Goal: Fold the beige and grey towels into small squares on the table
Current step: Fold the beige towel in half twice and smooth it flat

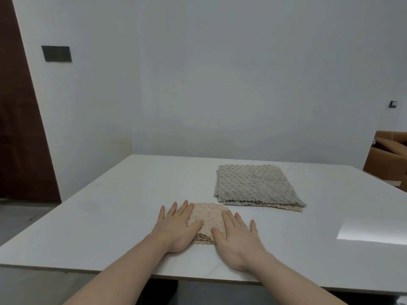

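Pressing beige towel flat, cardboard box contents unclear.

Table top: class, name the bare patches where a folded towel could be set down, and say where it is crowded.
Bare: the table left of the left hand, and the right part beside the grey towel. Crowded: centre, where both hands, right hand included, press the beige towel.
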Action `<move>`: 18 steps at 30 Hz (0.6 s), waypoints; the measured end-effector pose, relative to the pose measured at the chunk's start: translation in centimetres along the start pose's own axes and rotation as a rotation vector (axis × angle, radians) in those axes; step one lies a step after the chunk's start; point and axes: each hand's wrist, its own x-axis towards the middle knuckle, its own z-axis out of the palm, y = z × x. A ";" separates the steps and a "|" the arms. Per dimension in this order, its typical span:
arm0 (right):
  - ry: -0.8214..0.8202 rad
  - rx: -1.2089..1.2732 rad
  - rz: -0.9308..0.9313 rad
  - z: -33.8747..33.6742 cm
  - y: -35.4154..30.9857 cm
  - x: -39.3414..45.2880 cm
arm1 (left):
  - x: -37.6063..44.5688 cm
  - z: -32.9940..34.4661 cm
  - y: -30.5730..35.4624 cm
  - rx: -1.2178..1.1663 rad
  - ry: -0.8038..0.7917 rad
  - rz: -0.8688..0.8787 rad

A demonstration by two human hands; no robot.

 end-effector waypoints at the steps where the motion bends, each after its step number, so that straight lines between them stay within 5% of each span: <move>1: 0.003 0.002 0.001 0.0 0.0 0.0 | 0.0 0.0 0.0 -0.004 0.001 -0.001; 18: 0.046 0.052 0.005 0.0 -0.1 -0.4 | -2.2 -0.4 -1.4 -0.056 0.007 0.007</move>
